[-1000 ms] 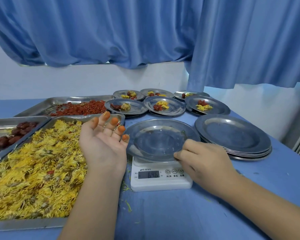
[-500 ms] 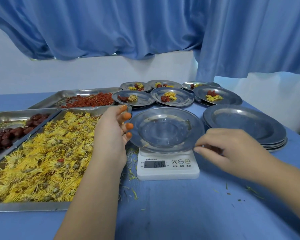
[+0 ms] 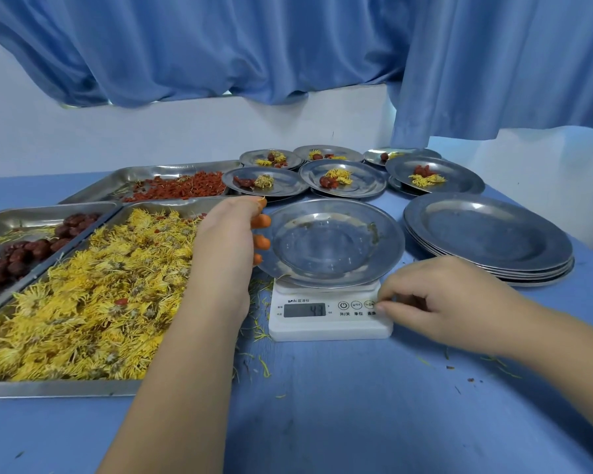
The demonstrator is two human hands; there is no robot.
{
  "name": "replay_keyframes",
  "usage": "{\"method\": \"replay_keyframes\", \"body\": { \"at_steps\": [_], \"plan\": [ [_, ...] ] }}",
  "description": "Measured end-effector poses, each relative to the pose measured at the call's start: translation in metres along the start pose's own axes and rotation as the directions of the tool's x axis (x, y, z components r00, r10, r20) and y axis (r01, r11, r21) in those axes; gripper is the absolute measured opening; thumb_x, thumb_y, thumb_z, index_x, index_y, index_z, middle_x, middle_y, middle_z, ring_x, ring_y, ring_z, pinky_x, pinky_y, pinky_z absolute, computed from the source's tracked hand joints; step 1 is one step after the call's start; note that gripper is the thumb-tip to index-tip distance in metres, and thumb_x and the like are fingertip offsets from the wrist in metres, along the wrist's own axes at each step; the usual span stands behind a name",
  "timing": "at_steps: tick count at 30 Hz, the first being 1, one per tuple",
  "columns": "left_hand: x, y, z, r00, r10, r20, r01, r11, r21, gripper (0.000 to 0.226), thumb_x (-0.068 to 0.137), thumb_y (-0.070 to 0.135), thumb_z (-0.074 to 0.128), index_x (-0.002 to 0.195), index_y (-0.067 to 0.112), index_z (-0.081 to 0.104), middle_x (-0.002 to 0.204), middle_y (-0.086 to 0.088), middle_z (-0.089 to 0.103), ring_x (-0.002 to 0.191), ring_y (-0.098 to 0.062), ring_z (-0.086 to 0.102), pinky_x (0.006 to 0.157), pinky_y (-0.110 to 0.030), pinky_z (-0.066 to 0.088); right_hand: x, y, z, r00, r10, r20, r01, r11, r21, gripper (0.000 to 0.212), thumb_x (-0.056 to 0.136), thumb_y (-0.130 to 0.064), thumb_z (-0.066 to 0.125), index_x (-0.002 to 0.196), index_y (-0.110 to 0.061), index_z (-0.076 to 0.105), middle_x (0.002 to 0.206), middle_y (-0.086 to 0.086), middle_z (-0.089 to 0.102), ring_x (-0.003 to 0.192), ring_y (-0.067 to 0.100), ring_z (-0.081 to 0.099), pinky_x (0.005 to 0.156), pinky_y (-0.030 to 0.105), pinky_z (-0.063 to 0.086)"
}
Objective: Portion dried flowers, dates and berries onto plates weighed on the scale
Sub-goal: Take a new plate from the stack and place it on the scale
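The step in hand looked like zeroing the scale (image 3: 329,323) before a fresh portion: an empty steel plate (image 3: 332,241) sat on its platform, nothing yet in the bowl, and the display (image 3: 304,310) showed a reading that seemed to be 43, though the digits were faint. The right hand (image 3: 449,302) lay low on the blue table (image 3: 322,405) at the scale's near right corner, its fingers loosely curled and gripping nothing, with one fingertip reaching to the rightmost button (image 3: 369,304); whether it was pressing or only touching could not be told. The left hand (image 3: 223,241) stood edge-on between the tray of dried yellow flowers (image 3: 93,292) and the plate, relaxed and holding nothing, its orange-nailed fingertips (image 3: 262,241) right at the plate's left rim, touching it or just beside it. The next move probably called for a settled zero on the display, then the left hand turning to the flowers next to it for a small pinch, followed by dates (image 3: 21,254) from the far left tray and red berries (image 3: 182,188) from the tray behind. The left hand would need to come off the rim first, since any lean on the plate would skew the weight. Filled plates (image 3: 363,188) waited behind the scale, and a stack of empty plates (image 3: 486,230) stood just to its right.
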State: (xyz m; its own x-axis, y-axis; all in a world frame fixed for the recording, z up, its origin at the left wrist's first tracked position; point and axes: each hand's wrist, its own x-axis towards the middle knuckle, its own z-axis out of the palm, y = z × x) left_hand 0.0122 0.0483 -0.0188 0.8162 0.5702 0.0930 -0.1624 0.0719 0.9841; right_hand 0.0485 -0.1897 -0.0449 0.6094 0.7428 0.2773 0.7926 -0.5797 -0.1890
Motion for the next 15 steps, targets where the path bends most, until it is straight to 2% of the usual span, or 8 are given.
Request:
{"method": "replay_keyframes", "body": {
  "at_steps": [6, 12, 15],
  "plan": [
    [0.0005, -0.0031, 0.0008, 1.0, 0.021, 0.004, -0.021, 0.999, 0.025, 0.011, 0.087, 0.024, 0.055, 0.084, 0.023, 0.066, 0.065, 0.008, 0.062, 0.049, -0.01, 0.046, 0.053, -0.028, 0.037, -0.0019, 0.0029, -0.0004, 0.996, 0.027, 0.089, -0.025, 0.999, -0.02, 0.033, 0.082, -0.06, 0.046, 0.099, -0.037, 0.062, 0.061, -0.018, 0.053, 0.065, -0.002, 0.052, 0.055, 0.018, 0.039],
    [-0.0011, -0.0021, 0.0038, 0.999, 0.036, -0.013, -0.035, 0.998, 0.051, 0.014, 0.088, 0.021, 0.054, 0.081, 0.023, 0.066, 0.062, 0.011, 0.061, 0.047, -0.008, 0.047, 0.051, -0.025, 0.038, -0.0027, -0.0005, 0.0011, 0.993, 0.044, 0.112, -0.038, 0.998, -0.054, 0.04, 0.081, -0.066, 0.038, 0.106, -0.041, 0.056, 0.062, -0.017, 0.053, 0.061, 0.0, 0.05, 0.057, 0.023, 0.043],
    [-0.0014, -0.002, 0.0055, 0.999, 0.042, -0.032, -0.041, 0.998, 0.043, 0.017, 0.089, 0.018, 0.054, 0.076, 0.023, 0.064, 0.06, 0.011, 0.059, 0.046, -0.008, 0.047, 0.053, -0.026, 0.039, -0.0032, -0.0039, 0.0059, 0.992, 0.057, 0.116, -0.049, 0.997, -0.065, 0.045, 0.078, -0.071, 0.035, 0.102, -0.038, 0.054, 0.06, -0.015, 0.055, 0.057, 0.0, 0.048, 0.052, 0.022, 0.037]
  ]
}}
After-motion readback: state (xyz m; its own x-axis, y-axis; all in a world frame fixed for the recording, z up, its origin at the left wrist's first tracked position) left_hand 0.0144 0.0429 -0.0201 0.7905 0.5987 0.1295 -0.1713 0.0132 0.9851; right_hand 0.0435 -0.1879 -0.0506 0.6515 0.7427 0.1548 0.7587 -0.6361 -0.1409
